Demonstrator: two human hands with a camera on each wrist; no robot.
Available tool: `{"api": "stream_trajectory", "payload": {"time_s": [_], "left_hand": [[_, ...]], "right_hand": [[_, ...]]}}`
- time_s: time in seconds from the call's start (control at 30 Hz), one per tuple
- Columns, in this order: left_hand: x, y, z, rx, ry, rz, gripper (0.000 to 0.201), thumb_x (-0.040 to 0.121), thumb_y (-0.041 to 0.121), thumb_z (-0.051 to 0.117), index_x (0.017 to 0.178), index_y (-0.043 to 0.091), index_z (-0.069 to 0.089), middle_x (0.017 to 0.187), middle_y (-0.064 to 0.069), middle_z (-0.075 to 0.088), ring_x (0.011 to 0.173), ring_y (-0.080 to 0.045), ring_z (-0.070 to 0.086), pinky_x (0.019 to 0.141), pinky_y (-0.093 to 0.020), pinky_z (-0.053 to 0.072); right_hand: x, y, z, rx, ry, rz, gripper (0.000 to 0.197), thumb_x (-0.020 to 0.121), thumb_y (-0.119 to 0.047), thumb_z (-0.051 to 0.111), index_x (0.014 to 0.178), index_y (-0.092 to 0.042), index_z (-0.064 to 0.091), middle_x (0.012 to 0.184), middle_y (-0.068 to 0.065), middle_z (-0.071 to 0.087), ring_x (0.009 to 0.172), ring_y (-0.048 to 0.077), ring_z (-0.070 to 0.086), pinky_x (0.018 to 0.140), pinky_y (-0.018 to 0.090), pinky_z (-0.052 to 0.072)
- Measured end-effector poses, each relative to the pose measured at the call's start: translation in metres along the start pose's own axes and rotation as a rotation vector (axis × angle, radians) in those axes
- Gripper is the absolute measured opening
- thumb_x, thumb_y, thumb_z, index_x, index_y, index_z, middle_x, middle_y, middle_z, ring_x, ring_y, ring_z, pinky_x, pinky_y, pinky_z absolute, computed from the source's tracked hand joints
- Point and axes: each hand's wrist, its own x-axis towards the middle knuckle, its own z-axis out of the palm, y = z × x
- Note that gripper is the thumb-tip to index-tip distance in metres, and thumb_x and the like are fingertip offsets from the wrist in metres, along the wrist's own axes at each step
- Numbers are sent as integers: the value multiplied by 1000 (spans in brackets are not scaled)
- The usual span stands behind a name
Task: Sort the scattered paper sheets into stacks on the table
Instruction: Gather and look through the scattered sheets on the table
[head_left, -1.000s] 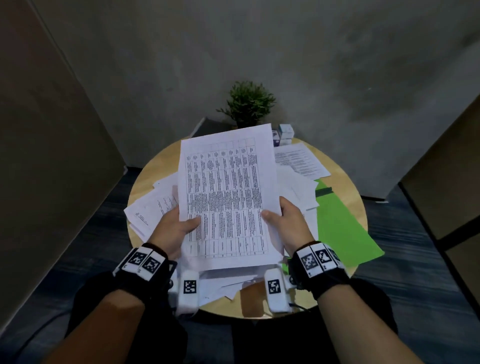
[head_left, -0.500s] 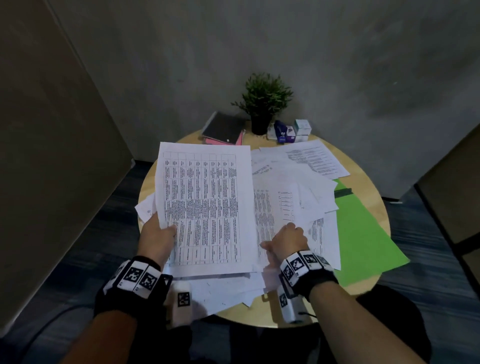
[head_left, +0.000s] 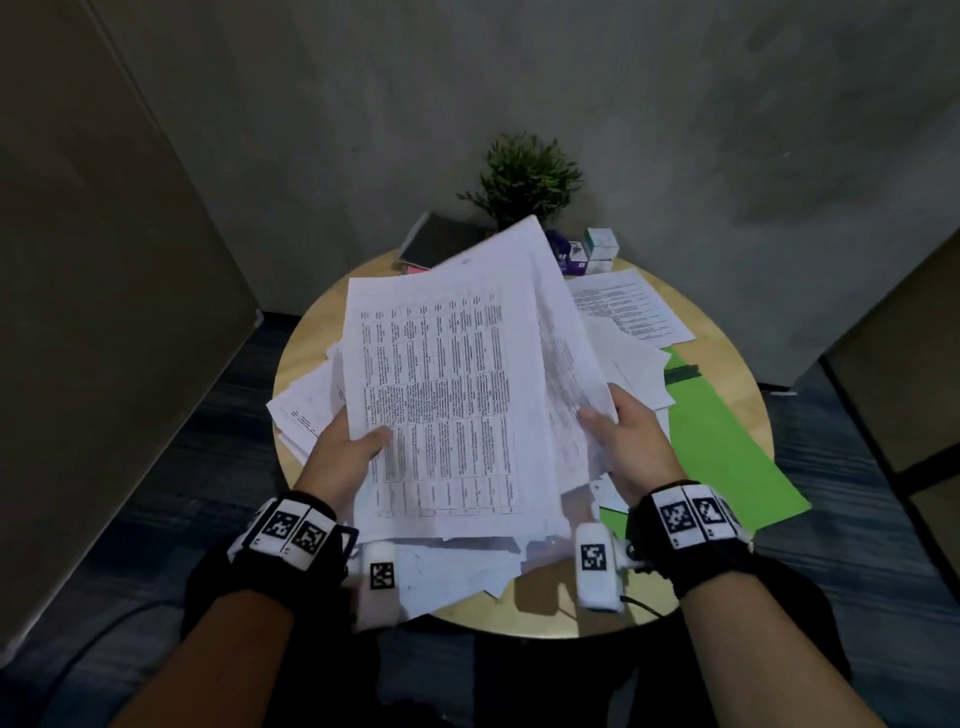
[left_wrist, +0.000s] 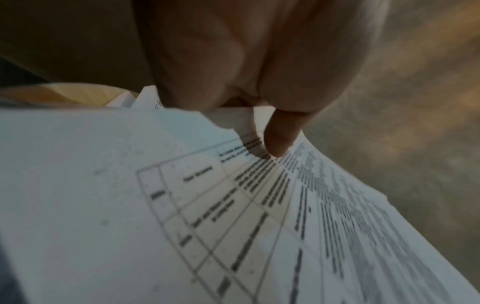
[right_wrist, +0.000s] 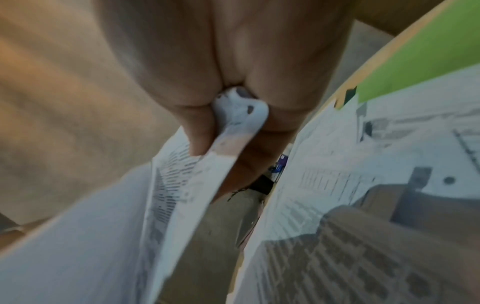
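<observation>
My left hand (head_left: 347, 451) grips the left edge of a white sheet printed with a table (head_left: 447, 395), thumb on top; the left wrist view shows that thumb pressed on the table sheet (left_wrist: 233, 205). My right hand (head_left: 621, 431) pinches a second bundle of printed sheets (head_left: 561, 332) lifted behind and to the right of the first; the right wrist view shows my thumb and fingers clamped on the bundle's edge (right_wrist: 202, 185). Both bundles are raised, tilted, above a scattered pile of white sheets (head_left: 306, 410) on the round wooden table (head_left: 727, 364).
A green sheet (head_left: 727, 457) lies at the table's right front, with a single printed page (head_left: 628, 306) beyond it. At the back stand a potted plant (head_left: 524, 179), a dark notebook (head_left: 436, 241) and small boxes (head_left: 592, 249). Walls enclose the table on the left and behind.
The right hand, resting on the pile half a second ago, has lifted a bundle of sheets up beside the table sheet. The left hand's sheet has moved back toward the centre.
</observation>
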Motion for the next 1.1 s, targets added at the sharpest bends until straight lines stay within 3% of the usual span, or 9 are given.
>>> {"api": "stream_trajectory", "payload": {"time_s": [0.13,0.23,0.33,0.43,0.63,0.77,0.83,0.93,1.1], "left_hand": [[-2,7,-2,-59,-108,-3,43,96,-3,49,136,10,48,127,-5,63,117,-21,59,104,-38,43],[-6,16,-18,29,30,34,38,93,-8,51,127,9,54,115,-6,67,104,-21,64,90,-34,52],[0,13,-44,130,227,67,38,91,-6,51,124,12,58,112,-5,67,106,-25,64,97,-44,49],[7,7,-58,152,313,55,34,92,-4,51,118,16,60,109,-4,68,103,-26,64,95,-47,50],[16,2,-53,146,322,56,31,92,-2,51,117,13,61,108,-6,67,99,-24,64,90,-39,50],[24,-5,-47,91,270,45,34,93,-3,50,124,9,58,113,-6,65,103,-23,61,93,-38,48],[31,-15,-44,101,229,31,32,92,-2,51,121,10,59,115,-8,65,108,-27,61,98,-43,47],[38,-23,-35,91,180,24,29,92,-2,53,113,18,58,111,-4,65,108,-27,60,99,-43,46],[40,-24,-22,145,123,35,27,93,-2,53,109,19,57,98,3,64,99,-21,59,92,-33,44]], "right_hand": [[-4,-16,28,50,-188,-3,29,94,-6,52,110,-26,66,103,4,73,90,24,70,67,32,54],[6,-11,47,-67,-246,24,19,92,-15,57,104,-27,67,84,-1,71,69,20,65,59,30,51],[26,3,55,-163,-168,132,16,89,-33,63,96,-20,67,88,2,70,70,21,64,71,41,55],[48,18,61,-616,-108,107,31,86,-38,66,106,-14,64,106,4,67,93,22,63,79,30,48],[71,27,93,-1118,50,308,79,70,-53,76,129,-11,44,134,13,43,126,32,37,101,47,36],[79,43,81,-1182,175,454,99,62,-59,79,137,-10,37,137,13,41,126,31,38,100,46,36],[80,53,70,-1123,170,515,92,66,-47,82,135,-5,38,131,15,47,121,31,46,94,41,43],[81,55,51,-1011,153,482,41,86,-15,67,121,3,54,118,18,62,108,31,60,80,31,50],[72,60,58,-1231,144,519,84,71,-67,65,128,-7,49,125,10,47,120,30,42,99,41,35]]}}
